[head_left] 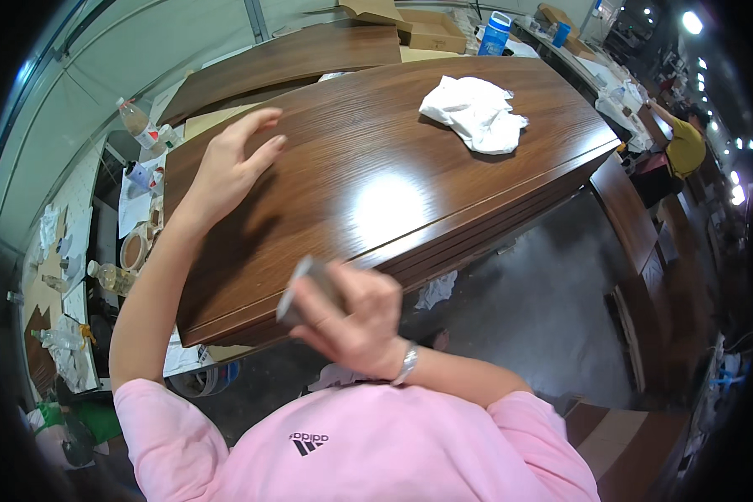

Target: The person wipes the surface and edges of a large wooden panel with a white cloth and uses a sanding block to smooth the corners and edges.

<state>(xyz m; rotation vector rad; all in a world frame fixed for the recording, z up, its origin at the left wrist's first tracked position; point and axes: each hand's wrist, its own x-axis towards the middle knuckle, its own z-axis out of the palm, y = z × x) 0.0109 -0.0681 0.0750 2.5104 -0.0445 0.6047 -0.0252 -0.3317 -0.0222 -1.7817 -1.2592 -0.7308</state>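
A dark brown wood-grain panel (335, 125), glossy on top, lies across the bench on a stack of similar panels. Over its left part hovers my left hand (234, 163), open, fingers apart and slightly curled, holding nothing; its shadow falls on the wood below. My right hand (360, 314) is closed around a small grey block (311, 289) with a pale edge, at the panel's near edge. Motion smears the hand and block, so I cannot tell whether the block touches the wood. A crumpled white cloth (477, 115) rests at the panel's far right.
Bottles (138, 125) and an open round tub (134, 249) crowd the left side. Behind lie another brown panel (293, 63), a cardboard box (433, 32) and a blue bottle (494, 35). A person in yellow (684, 149) works at the far right, beyond more panels (623, 209).
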